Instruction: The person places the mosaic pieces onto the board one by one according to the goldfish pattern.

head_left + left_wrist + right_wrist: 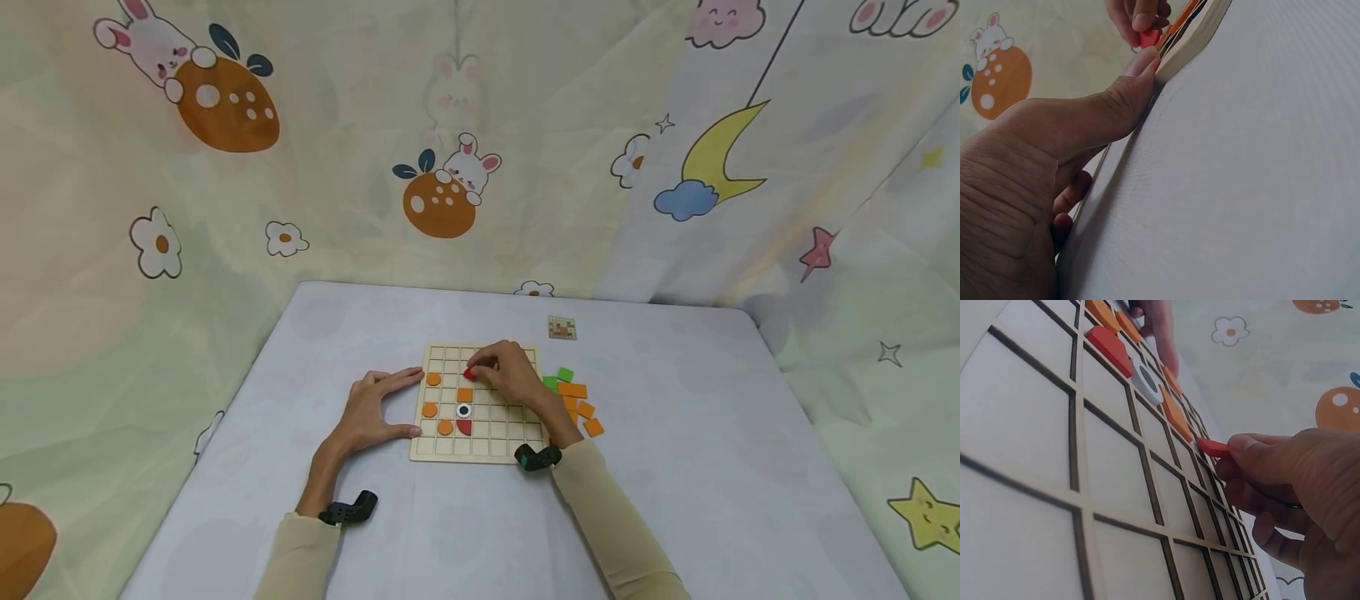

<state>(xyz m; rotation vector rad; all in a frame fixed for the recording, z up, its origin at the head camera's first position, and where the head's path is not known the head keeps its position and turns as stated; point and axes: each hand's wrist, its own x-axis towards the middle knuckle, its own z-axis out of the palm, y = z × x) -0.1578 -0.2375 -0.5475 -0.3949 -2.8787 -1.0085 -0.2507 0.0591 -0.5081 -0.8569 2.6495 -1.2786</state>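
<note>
A pale wooden grid board (498,434) lies on the table. My right hand (513,375) pinches a small red piece (1212,447) between thumb and fingers, over a cell in the upper middle of the board. Below it, one column holds an orange square (465,395), a white disc with a black ring and dot (464,411) and a red quarter-round piece (465,427). Several orange discs (433,379) sit in cells toward the left. With thumb and fingers spread apart, my left hand (363,413) touches the board's left edge.
Right of the board lie loose orange pieces (572,390) and green squares (566,375), partly behind the right forearm. A small patterned card (562,327) lies farther back. A printed cloth backdrop (570,208) rises behind the table.
</note>
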